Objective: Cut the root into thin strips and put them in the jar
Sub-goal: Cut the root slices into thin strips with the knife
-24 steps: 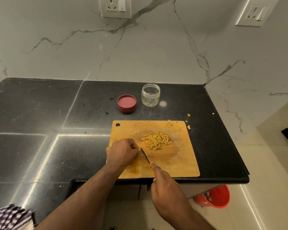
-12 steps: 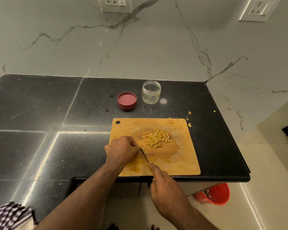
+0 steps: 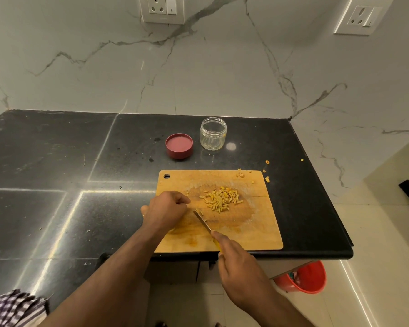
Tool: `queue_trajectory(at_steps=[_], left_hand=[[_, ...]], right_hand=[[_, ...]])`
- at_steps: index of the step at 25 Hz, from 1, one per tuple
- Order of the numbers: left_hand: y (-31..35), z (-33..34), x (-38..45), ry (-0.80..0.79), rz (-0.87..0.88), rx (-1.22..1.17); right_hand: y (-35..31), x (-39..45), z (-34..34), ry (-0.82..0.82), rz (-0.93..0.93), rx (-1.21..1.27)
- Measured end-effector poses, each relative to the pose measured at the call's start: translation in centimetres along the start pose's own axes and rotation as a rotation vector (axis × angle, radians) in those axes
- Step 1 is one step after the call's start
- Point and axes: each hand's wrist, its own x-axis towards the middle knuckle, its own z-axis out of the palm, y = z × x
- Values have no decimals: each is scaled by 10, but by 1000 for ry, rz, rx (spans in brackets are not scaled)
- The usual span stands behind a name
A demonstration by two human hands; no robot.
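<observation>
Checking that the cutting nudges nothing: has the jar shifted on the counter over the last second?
No. The jar sits just right of the red lid, behind the cutting board's far edge, as before; only the camera moved.

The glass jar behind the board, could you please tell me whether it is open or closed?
Open. The glass jar stands upright with a bare mouth, and its red lid lies apart on the counter to its left.

Both forearms are bare; checked cloth (image 3: pixel 12 310) shows at lower left.
</observation>
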Motion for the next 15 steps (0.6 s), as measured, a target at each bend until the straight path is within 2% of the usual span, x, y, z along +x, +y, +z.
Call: queue_trajectory(at_steps=[2, 5, 10, 15], left_hand=[[-3, -3, 0, -18, -6, -26], [-9, -7, -2, -16, -15, -62], [-9, -9, -5, -21, 16, -124], [-13, -9, -7, -10, 1, -154]], right_hand=[[5, 2, -1, -1, 10, -28], [20, 2, -12, 104, 40, -19], [28, -10, -15, -21, -33, -26], [40, -6, -24, 98, 10, -7]])
